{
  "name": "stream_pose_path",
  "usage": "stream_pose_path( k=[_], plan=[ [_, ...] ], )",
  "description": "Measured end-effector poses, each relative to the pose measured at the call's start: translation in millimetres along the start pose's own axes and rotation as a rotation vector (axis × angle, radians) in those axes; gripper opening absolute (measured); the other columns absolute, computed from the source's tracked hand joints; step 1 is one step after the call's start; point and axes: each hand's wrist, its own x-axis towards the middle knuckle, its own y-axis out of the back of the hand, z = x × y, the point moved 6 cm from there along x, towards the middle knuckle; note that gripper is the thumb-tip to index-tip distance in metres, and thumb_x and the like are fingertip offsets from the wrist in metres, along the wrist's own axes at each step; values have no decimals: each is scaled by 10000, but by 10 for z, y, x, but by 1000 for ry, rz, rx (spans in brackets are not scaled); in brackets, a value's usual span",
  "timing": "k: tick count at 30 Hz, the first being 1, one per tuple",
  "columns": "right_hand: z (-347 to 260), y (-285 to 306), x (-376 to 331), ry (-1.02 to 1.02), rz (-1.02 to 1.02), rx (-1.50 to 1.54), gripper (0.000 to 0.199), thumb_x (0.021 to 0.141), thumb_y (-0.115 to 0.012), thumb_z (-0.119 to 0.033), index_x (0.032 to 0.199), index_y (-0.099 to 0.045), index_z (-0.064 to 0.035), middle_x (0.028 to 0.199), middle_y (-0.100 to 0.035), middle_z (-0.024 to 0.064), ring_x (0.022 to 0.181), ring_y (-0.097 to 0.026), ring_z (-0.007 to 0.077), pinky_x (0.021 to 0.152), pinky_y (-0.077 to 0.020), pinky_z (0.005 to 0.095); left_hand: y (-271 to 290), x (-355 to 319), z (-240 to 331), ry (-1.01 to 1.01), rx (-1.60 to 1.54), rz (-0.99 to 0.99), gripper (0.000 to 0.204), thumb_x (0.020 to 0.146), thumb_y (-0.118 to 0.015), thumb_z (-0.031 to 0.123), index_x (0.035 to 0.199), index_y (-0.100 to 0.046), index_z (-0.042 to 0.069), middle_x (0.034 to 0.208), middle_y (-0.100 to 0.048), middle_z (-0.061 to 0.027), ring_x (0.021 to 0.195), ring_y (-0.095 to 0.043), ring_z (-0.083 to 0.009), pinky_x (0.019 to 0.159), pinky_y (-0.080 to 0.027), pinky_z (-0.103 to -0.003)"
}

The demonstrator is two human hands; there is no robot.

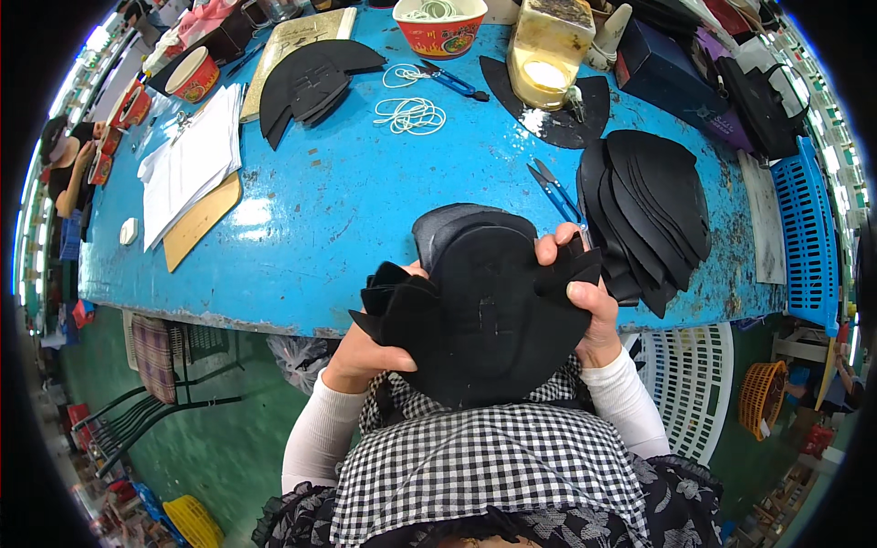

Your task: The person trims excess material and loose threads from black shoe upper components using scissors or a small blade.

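Observation:
Over the table's near edge I hold a bundle of black cut shoe-upper pieces (484, 310) between both hands. They are curved, flat, leather-like sheets, with notched flaps fanned out at both sides. My left hand (365, 352) grips the left side, its thumb on top and the other fingers mostly hidden beneath. My right hand (596, 315) is closed around the right flaps, thumb in front and fingertips showing above. Just beyond it, scissors (554, 194) with blue handles lie beside a fanned pile of similar black pieces (644, 215).
On the blue table (301, 210) are more black pieces (315, 82), papers (187, 169), white cord (409, 116), blue-handled snips (452, 80), a red bowl (438, 35) and a glue container (546, 75). Baskets (806, 237) and a chair (151, 365) stand around. Another person (68, 155) is at far left.

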Motion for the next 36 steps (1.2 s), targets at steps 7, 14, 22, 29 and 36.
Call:
stream_pose_path(
  k=[7,14,22,29,36],
  plan=[
    [-3,70,-73,7,-54,63,726,706,-683,-144,1336,-326,-89,1069,-535,89,1062,-544,243,951,-471,360,106,-118,-85,-9,-550,232,674,683,-690,219,1293,-489,13,1226,-591,-167,1136,-579,-323,1011,-447,-437],
    [69,79,-90,-128,134,7,587,825,-624,-116,1349,-360,-89,1086,-556,63,1075,-559,209,945,-476,370,-230,30,143,-74,87,-42,688,579,-843,205,1182,-536,82,1157,-529,-26,1227,-447,-190,1053,-342,-343],
    [101,132,-73,-84,205,435,338,984,-503,-225,1291,-419,-111,1201,-547,87,1069,-555,206,937,-488,382,-218,117,171,59,-277,144,320,657,-634,54,931,-477,104,1069,-579,-104,1025,-579,-258,923,-481,-419],
    [-104,239,-150,-103,42,-200,819,928,-493,-559,1456,-221,6,1459,-369,178,1334,-392,254,1100,-342,385,-162,-56,32,-28,-632,325,517,624,-573,165,1130,-513,78,1213,-560,-157,1120,-567,-351,979,-468,-472],
    [64,85,-218,-62,-25,-143,1043,763,-757,-467,1489,-170,-4,1462,-367,149,1330,-409,254,1090,-361,386,-287,-94,-55,132,-627,548,681,755,-558,164,1406,-370,96,1326,-510,-160,1204,-523,-349,1022,-433,-481]
  ],
)
